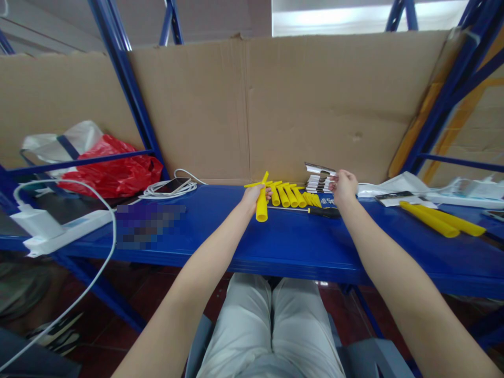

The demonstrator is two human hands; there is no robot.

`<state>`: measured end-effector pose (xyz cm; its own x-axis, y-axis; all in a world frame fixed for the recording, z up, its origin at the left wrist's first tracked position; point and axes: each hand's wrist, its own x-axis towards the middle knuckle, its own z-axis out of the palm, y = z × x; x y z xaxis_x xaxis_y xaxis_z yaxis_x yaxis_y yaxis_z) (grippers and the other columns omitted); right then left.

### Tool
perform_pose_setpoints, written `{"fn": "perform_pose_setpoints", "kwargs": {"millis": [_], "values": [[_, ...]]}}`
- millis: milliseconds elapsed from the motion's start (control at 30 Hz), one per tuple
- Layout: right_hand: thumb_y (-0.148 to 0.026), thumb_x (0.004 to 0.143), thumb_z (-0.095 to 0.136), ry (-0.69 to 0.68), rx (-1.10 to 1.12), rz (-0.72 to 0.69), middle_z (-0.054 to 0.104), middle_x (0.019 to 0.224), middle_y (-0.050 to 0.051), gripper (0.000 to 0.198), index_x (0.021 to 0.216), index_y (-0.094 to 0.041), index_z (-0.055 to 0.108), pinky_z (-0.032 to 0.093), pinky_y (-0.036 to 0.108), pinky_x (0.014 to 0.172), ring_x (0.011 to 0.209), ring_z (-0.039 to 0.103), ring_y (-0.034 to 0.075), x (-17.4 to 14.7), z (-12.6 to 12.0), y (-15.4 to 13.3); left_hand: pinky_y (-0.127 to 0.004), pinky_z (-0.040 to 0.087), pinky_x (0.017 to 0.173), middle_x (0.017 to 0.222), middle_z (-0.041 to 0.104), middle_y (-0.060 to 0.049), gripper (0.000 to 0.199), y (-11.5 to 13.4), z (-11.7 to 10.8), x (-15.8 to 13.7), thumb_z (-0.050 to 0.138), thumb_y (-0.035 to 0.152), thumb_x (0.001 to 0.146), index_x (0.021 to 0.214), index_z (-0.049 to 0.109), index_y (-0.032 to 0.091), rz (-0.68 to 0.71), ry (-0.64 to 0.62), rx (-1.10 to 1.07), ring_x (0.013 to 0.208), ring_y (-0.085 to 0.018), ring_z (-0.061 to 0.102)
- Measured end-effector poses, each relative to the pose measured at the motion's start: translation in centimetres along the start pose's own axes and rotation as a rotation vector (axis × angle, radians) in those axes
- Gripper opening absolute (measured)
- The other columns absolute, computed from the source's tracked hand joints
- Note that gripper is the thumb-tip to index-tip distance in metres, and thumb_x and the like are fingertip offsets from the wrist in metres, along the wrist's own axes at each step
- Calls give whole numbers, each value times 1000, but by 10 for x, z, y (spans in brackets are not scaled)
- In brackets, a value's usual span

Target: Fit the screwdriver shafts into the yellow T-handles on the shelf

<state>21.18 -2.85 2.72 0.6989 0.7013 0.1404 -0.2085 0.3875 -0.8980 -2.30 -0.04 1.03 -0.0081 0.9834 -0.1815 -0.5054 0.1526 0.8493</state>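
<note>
My left hand [254, 196] is closed around a yellow tube-like plastic piece [262, 207] with a narrow crossbar at its top; its open end faces me. Pinched in the fingers of my right hand [344, 185] is a flat black-and-white slip [319, 168], above a stack of similar folded slips [317, 184]. Between the hands, a row of matching yellow pieces [290, 195] lies on the blue table [299, 244], with several smaller yellow pieces [313, 199] at its right end. A screwdriver [323, 212] with a black handle lies in front of them.
Two longer yellow tubes [431, 219] lie at the right, near a white power strip [457, 198]. On the left are another power strip [74, 231], a coiled white cable [167, 190] around a phone and a red bag [114, 165]. Cardboard [307, 105] stands behind the table.
</note>
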Motion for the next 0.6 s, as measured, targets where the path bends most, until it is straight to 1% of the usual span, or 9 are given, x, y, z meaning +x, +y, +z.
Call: {"fn": "perform_pose_setpoints", "kwargs": {"millis": [67,133,233,300,433,600], "values": [[-11,86,46,35,-16,5,50,51,-11,15,82,-25,45,31,14,35,36,40,6,6,-6,1,-20,44,42,78,75,-13,31,1,2,-3,52,4,91,120,65,2,-6,-15,19,43,-12,59],[-9,88,43,66,-43,3,50,50,-10,18,78,-24,44,29,14,34,35,39,6,14,-11,3,-19,43,40,73,74,-11,29,2,3,-7,51,4,93,118,65,2,-15,-34,31,40,-10,56],[-7,85,46,102,-123,16,51,49,-8,21,72,-23,44,28,13,32,35,39,6,31,-18,7,-17,42,38,71,73,-9,28,3,3,-12,50,5,94,119,64,4,-34,-56,32,38,-9,54],[-7,82,50,108,-177,29,50,48,-8,21,70,-22,45,28,13,31,35,40,6,42,-20,10,-17,43,38,72,73,-9,29,3,4,-13,50,5,95,121,63,3,-41,-59,45,38,-9,55],[-8,84,52,56,-217,54,49,47,-8,19,72,-22,48,29,13,30,34,39,5,58,-15,13,-16,44,41,78,74,-11,32,3,4,-14,48,5,97,125,60,1,-47,-57,77,41,-8,57],[-11,86,54,34,-209,93,50,51,-8,16,76,-22,48,33,13,34,36,43,5,73,-5,19,-16,44,39,70,71,-8,29,5,4,-19,48,5,98,124,59,2,-63,-67,56,39,-9,55]]}}
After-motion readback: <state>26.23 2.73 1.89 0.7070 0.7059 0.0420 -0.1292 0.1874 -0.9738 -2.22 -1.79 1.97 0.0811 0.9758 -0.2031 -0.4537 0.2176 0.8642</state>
